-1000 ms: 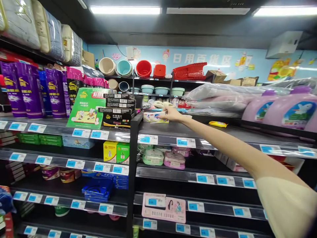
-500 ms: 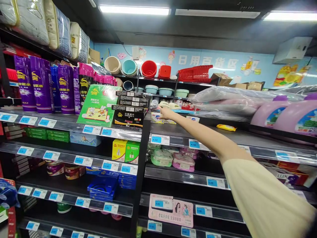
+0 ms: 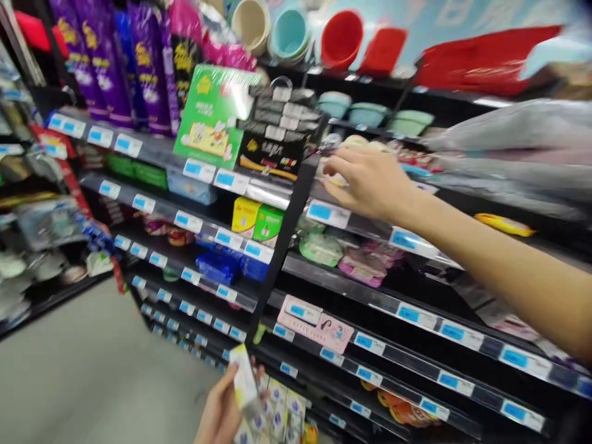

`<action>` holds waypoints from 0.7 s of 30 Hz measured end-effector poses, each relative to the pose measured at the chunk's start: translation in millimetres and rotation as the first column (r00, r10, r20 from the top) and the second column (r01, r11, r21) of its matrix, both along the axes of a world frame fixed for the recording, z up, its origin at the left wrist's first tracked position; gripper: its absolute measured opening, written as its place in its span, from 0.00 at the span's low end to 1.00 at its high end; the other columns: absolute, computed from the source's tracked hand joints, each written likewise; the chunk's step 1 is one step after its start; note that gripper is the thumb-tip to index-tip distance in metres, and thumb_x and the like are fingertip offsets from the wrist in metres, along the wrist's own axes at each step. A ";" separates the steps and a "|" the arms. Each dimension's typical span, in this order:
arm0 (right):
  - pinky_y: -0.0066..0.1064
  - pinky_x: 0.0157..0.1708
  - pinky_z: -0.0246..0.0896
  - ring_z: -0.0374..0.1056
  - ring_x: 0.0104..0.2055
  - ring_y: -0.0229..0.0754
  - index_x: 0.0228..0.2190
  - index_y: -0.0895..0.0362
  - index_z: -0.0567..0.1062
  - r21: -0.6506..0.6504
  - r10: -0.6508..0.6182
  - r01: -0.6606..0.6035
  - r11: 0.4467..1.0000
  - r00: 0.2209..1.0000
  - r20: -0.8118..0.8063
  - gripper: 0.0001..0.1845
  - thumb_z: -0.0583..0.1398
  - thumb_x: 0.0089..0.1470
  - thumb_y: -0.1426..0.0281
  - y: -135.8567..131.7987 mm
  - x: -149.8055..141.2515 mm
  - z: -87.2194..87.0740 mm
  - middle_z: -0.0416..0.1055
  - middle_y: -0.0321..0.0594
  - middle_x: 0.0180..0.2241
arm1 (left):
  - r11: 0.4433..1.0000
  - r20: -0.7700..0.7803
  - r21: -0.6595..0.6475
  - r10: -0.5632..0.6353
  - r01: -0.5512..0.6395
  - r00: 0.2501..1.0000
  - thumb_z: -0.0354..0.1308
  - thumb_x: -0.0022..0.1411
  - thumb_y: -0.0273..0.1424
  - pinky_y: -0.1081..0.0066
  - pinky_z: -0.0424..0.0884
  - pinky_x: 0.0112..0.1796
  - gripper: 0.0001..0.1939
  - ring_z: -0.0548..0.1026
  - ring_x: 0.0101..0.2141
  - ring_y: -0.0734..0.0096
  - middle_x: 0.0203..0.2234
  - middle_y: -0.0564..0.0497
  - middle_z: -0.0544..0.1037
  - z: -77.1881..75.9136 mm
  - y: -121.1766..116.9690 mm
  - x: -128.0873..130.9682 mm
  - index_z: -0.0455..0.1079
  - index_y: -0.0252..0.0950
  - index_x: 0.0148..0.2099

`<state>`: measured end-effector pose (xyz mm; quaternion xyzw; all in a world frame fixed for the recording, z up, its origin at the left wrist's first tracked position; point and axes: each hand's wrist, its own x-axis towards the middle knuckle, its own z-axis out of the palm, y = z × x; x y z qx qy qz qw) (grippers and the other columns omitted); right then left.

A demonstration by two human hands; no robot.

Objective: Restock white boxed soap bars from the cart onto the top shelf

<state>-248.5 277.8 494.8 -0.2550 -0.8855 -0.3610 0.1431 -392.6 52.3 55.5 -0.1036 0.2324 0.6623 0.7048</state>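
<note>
My right hand (image 3: pixel 370 182) reaches out at the upper shelf (image 3: pixel 351 225), its fingers loosely stretched with nothing in them, just in front of pale soap boxes (image 3: pixel 333 179) that it partly hides. Low in the view, my left hand (image 3: pixel 222 416) is closed on a small white and yellow box (image 3: pixel 244 383), held upright. Below that box, several more small packs (image 3: pixel 272 416) show at the frame's bottom edge. The whole picture is smeared by motion.
Black store shelving with blue price tags (image 3: pixel 231 180) fills the view. A green box (image 3: pixel 210 114) and stacked black boxes (image 3: pixel 277 132) stand left of my right hand. Purple bottles (image 3: pixel 111 55), plastic basins (image 3: pixel 289 34) and wrapped bedding (image 3: pixel 509 142) sit higher up. Grey floor (image 3: pixel 92 370) lies at lower left.
The view has swung down and left. My right hand has drawn back from the soap boxes on the shelf. My left hand with its box has come into view at the bottom.
</note>
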 end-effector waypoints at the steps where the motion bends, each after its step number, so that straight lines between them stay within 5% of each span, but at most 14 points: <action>1: 0.43 0.46 0.63 0.73 0.50 0.55 0.48 0.58 0.78 -0.068 0.103 -0.098 0.993 0.992 0.067 0.21 0.51 0.73 0.59 -20.6 3.0 -14.7 0.79 0.51 0.45 | 0.996 -0.035 0.006 0.090 -0.090 0.995 0.78 0.55 0.30 0.53 0.81 0.50 0.22 0.84 0.46 0.51 0.45 0.45 0.84 1.9 -5.3 8.1 0.76 0.38 0.51; 6: 0.43 0.45 0.65 0.75 0.47 0.52 0.47 0.51 0.80 -0.507 0.509 -0.322 0.799 0.811 0.288 0.12 0.59 0.70 0.61 -95.2 38.5 -110.4 0.81 0.48 0.41 | 0.882 -0.377 0.228 0.470 -0.412 0.798 0.83 0.50 0.39 0.65 0.78 0.53 0.34 0.82 0.45 0.68 0.46 0.55 0.83 28.1 4.7 20.7 0.72 0.44 0.55; 10: 0.41 0.42 0.68 0.77 0.42 0.50 0.48 0.51 0.80 -0.620 0.613 -0.321 0.716 0.713 0.339 0.12 0.61 0.67 0.63 -133.8 85.5 -168.5 0.82 0.46 0.39 | 0.852 -0.461 0.238 0.522 -0.467 0.717 0.81 0.54 0.39 0.67 0.81 0.46 0.33 0.82 0.45 0.66 0.49 0.51 0.82 45.1 5.6 26.1 0.72 0.45 0.59; 16: 0.41 0.40 0.68 0.78 0.41 0.49 0.51 0.52 0.78 -0.613 0.617 -0.326 0.720 0.705 0.350 0.15 0.56 0.70 0.63 -127.6 110.3 -171.6 0.83 0.45 0.40 | 0.846 -0.495 0.307 0.533 -0.435 0.687 0.80 0.55 0.37 0.63 0.81 0.50 0.37 0.80 0.55 0.57 0.59 0.45 0.78 50.4 -5.5 41.9 0.70 0.46 0.64; 21: 0.42 0.41 0.65 0.76 0.40 0.50 0.51 0.54 0.78 -0.527 0.559 -0.343 0.777 0.762 0.328 0.17 0.53 0.73 0.62 -87.7 101.5 -165.5 0.82 0.47 0.40 | 0.791 -0.569 0.427 0.611 -0.438 0.550 0.79 0.58 0.35 0.59 0.77 0.59 0.39 0.78 0.59 0.57 0.62 0.44 0.76 51.0 -4.0 48.6 0.67 0.46 0.67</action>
